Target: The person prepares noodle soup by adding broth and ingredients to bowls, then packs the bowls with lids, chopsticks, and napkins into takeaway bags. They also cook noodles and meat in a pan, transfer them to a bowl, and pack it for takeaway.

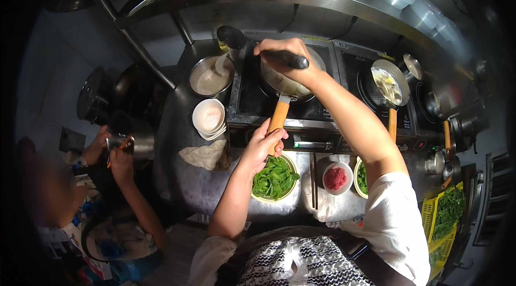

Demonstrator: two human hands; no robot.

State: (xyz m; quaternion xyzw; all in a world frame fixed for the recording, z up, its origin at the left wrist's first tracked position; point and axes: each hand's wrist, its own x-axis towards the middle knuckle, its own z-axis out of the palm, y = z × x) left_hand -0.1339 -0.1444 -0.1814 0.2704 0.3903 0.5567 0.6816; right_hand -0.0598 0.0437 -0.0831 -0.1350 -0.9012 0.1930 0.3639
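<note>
My left hand [264, 147] grips the wooden handle [280, 114] of a saucepan [274, 78] on the left induction cooker. Above that pan, my right hand [288, 54] is closed around the black handle of a ladle [232, 37], whose dark bowl hangs to the left, over the back of the counter. Pale liquid shows in the pan, partly hidden by my right arm. A metal bowl [211, 76] of whitish liquid with a light spoon or ladle stands left of the cooker. Below my left hand lies a bowl of green leaves [276, 179].
Stacked white bowls [209, 116] and a cloth [207, 155] are at left. Chopsticks [314, 181], a bowl of red meat [336, 178] and more greens are in front. Another pan [389, 82] holds food at right. A co-worker's hands [121, 161] hold an orange-handled item at far left.
</note>
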